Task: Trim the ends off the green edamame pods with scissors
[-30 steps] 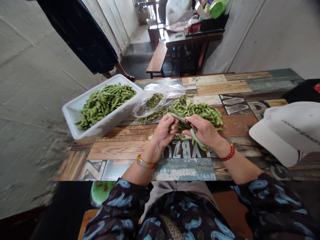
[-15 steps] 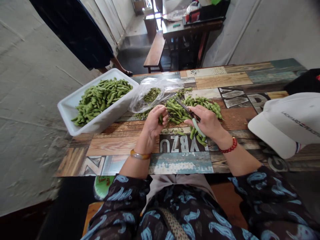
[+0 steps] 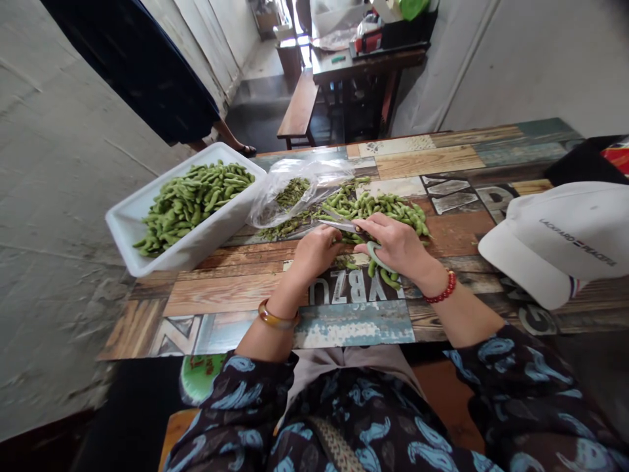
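My right hand [image 3: 396,241] grips a pair of scissors [image 3: 379,257] with pale green handles. Their blades are parted and point left, above the fingertips of my left hand [image 3: 317,250]. That hand is closed with its back to me, and an edamame pod [image 3: 345,240] shows at its fingertips, partly hidden. Just beyond both hands lies a heap of edamame pods [image 3: 393,208] on the table. A few loose pods [image 3: 388,278] rest under my right hand. Left of the heap, trimmed bits [image 3: 289,193] lie in and around a clear plastic bag [image 3: 322,172].
A white tub [image 3: 189,252] piled with edamame pods [image 3: 194,203] stands at the table's left. To the right is a white cap [image 3: 565,236] beside a black item. Beyond the table are a standing person [image 3: 137,72], a bench [image 3: 299,105] and another table [image 3: 368,64].
My left hand has turned from palm up to back up and moved toward the heap. The scissors have swung so that their blades point left over it. The view has shifted slightly.
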`<state>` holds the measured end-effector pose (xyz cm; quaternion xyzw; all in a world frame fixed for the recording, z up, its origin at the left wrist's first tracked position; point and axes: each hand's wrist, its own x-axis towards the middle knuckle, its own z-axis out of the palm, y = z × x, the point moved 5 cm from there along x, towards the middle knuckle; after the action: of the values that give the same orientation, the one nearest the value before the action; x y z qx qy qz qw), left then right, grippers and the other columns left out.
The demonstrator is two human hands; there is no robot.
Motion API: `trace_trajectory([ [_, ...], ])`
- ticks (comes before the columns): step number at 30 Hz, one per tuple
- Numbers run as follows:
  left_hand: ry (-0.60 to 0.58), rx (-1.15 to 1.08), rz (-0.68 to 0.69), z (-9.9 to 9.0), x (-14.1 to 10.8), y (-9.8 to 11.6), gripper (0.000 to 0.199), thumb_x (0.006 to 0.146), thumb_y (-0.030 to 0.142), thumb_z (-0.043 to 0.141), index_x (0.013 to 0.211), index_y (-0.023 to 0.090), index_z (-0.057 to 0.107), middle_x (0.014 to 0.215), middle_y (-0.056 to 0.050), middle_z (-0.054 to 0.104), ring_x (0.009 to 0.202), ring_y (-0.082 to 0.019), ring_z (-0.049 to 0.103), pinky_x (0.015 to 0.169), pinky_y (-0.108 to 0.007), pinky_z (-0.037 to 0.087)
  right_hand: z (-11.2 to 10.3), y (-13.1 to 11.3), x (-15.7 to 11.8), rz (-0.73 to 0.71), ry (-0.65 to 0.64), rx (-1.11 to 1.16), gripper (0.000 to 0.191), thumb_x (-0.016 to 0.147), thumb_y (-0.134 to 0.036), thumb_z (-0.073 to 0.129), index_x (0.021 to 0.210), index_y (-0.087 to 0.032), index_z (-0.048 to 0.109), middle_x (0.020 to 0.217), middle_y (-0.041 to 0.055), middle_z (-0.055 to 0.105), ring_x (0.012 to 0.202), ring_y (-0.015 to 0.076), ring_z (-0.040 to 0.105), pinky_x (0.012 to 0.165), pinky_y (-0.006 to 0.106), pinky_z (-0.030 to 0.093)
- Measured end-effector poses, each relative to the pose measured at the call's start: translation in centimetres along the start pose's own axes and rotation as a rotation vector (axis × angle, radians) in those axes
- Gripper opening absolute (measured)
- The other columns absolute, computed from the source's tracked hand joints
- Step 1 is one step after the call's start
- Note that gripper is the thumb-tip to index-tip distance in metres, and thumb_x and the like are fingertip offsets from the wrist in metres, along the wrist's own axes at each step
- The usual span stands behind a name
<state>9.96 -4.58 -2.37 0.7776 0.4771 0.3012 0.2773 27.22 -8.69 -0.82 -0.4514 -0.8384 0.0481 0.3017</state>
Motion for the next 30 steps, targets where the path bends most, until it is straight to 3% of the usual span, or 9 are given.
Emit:
trace_trajectory([
  [4, 0.084, -0.399, -0.100, -1.3, 0.1, 0.0, 0.011, 0.070, 0.021, 0.076, 0.071, 0.017, 0.066, 0.073, -0.002, 0.060, 0.065, -0.012, 0.050, 0.061, -0.023, 0.037, -0.4, 0.4, 0.1, 0.060, 0.045, 0.065, 0.043, 0.088, -0.036, 0.068, 0.128, -0.023, 0.058, 0.104, 0.0091, 0.065, 0.079, 0.0222, 0.063, 0.071, 0.035, 0.053],
  [7, 0.071, -0.713, -0.227, -1.5, -0.3, 0.0, 0.021, 0.070, 0.030, 0.079, 0.077, 0.017, 0.064, 0.073, -0.001, 0.062, 0.053, -0.007, 0.041, 0.049, -0.020, 0.030, -0.4, 0.8, 0.2, 0.072, 0.077, 0.133, 0.043, 0.087, -0.040, 0.068, 0.126, -0.023, 0.060, 0.100, 0.0083, 0.064, 0.069, 0.0193, 0.060, 0.066, 0.034, 0.053],
  [10, 0.039, -0.880, -0.280, -1.2, -0.7, 0.4, 0.027, 0.070, 0.035, 0.079, 0.079, 0.016, 0.062, 0.074, -0.002, 0.067, 0.045, -0.004, 0.032, 0.042, -0.020, 0.021, -0.3, 0.8, 0.2, 0.043, 0.095, 0.183, 0.045, 0.087, -0.043, 0.069, 0.126, -0.023, 0.060, 0.095, 0.0070, 0.063, 0.069, 0.0194, 0.059, 0.066, 0.035, 0.053],
  [15, 0.079, -0.865, -0.277, -1.0, -0.7, 0.5, 0.024, 0.067, 0.034, 0.082, 0.076, 0.016, 0.069, 0.066, 0.000, 0.065, 0.049, -0.006, 0.041, 0.045, -0.020, 0.028, -0.3, 0.2, 0.3, -0.005, 0.061, 0.216, 0.050, 0.085, -0.045, 0.070, 0.128, -0.022, 0.059, 0.099, 0.0082, 0.063, 0.074, 0.0207, 0.059, 0.070, 0.036, 0.054],
  [21, 0.159, -0.727, -0.180, -1.2, -0.5, 0.2, 0.015, 0.067, 0.028, 0.082, 0.075, 0.017, 0.076, 0.076, -0.003, 0.070, 0.072, -0.014, 0.060, 0.066, -0.024, 0.046, -0.3, -0.5, 0.2, -0.048, 0.000, 0.183, 0.054, 0.086, -0.044, 0.070, 0.132, -0.021, 0.056, 0.108, 0.0114, 0.063, 0.087, 0.0249, 0.063, 0.078, 0.040, 0.055],
  [24, 0.191, -0.652, -0.111, -1.4, -0.5, 0.4, 0.012, 0.066, 0.025, 0.082, 0.075, 0.018, 0.078, 0.079, -0.004, 0.072, 0.077, -0.016, 0.063, 0.074, -0.027, 0.048, -0.2, -0.4, 0.2, -0.054, -0.008, 0.155, 0.055, 0.085, -0.044, 0.070, 0.134, -0.021, 0.055, 0.108, 0.0118, 0.064, 0.095, 0.0278, 0.063, 0.083, 0.042, 0.055],
  [30, 0.147, -0.550, -0.004, -1.5, -0.5, 1.1, 0.006, 0.073, 0.025, 0.079, 0.075, 0.019, 0.078, 0.079, -0.005, 0.073, 0.077, -0.017, 0.064, 0.078, -0.030, 0.048, -0.1, -0.3, 0.2, -0.050, -0.027, 0.168, 0.053, 0.085, -0.042, 0.070, 0.131, -0.020, 0.056, 0.108, 0.0120, 0.064, 0.095, 0.0274, 0.063, 0.084, 0.041, 0.054],
])
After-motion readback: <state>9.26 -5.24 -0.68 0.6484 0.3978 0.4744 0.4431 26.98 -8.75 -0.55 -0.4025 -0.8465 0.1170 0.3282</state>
